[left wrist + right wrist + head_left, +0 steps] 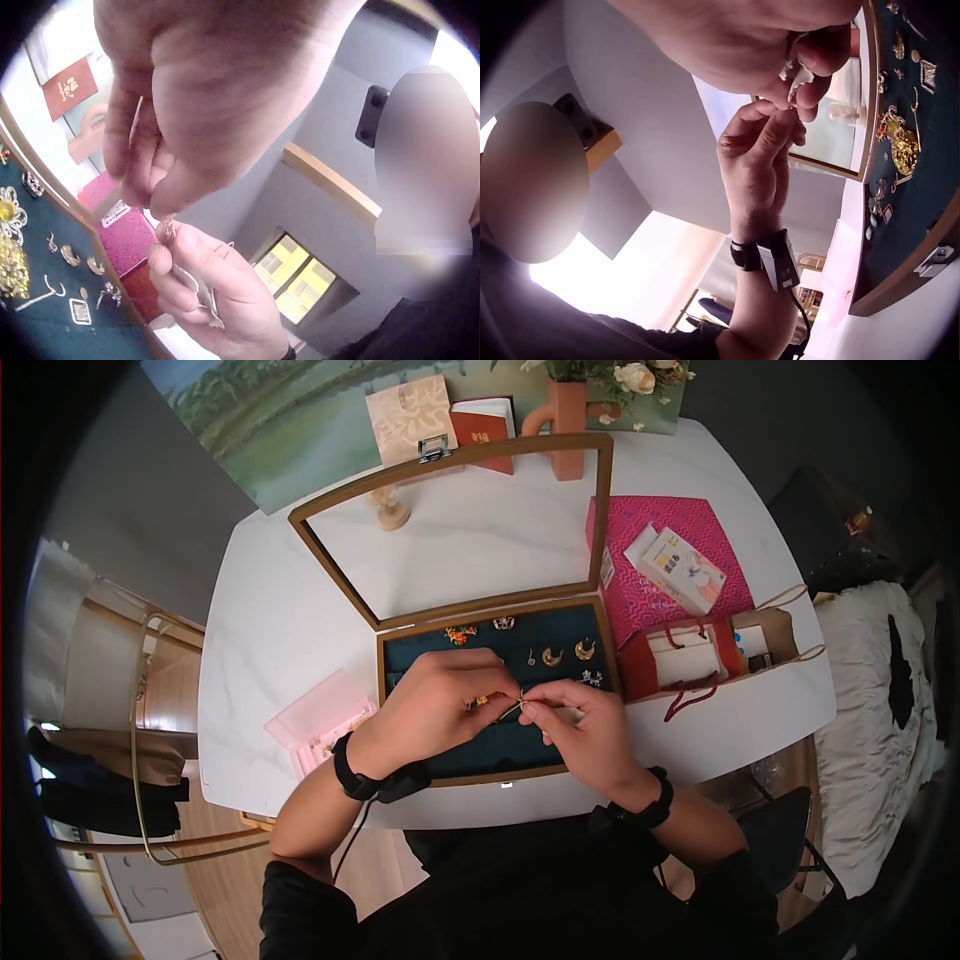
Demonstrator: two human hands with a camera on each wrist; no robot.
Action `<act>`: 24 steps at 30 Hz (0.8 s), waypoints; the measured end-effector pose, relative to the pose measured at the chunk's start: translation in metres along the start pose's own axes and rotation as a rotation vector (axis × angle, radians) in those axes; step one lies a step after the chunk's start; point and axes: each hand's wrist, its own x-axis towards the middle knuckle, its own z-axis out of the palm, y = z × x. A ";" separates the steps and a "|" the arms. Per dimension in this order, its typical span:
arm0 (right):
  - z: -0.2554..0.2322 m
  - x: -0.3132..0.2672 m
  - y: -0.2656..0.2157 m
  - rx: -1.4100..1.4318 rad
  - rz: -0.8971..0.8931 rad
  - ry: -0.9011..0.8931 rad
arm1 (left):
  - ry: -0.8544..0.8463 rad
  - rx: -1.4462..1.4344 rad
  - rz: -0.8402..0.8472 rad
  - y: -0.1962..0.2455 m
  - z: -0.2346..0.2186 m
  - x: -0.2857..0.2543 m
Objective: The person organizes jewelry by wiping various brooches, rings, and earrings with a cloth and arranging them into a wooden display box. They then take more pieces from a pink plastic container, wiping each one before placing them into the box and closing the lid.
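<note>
Over a wooden display case [486, 771] lined in dark green, my left hand [440, 700] and right hand [585, 725] meet fingertip to fingertip. Both pinch a small gold-coloured piece of jewellery [168, 231] between thumb and fingers; its exact kind I cannot tell. A crumpled white scrap [801, 81], like tissue, is tucked in the curled fingers of my right hand. On the lining beneath lie crescent-shaped gold earrings [585, 650], a red-orange floral piece [460, 635] and a yellow beaded piece [905, 152]. The hands hide part of the lining in the head view.
The glass lid's wooden frame [603, 510] stands raised behind the case. Left of it is an open pink box [320, 710]. On the right are a pink patterned bag [640, 520], a white carton [685, 570] and a paper bag with red cords [640, 665]. A vase [568, 430] stands behind.
</note>
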 end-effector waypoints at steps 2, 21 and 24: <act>-0.002 0.003 0.002 -0.051 0.047 -0.010 | -0.074 0.066 0.045 -0.004 -0.002 0.007; -0.005 0.062 0.042 -0.527 0.026 0.103 | -0.403 0.436 0.309 -0.079 0.013 0.068; -0.002 0.069 0.046 -0.546 -0.028 0.137 | -0.352 0.444 0.374 -0.086 0.015 0.071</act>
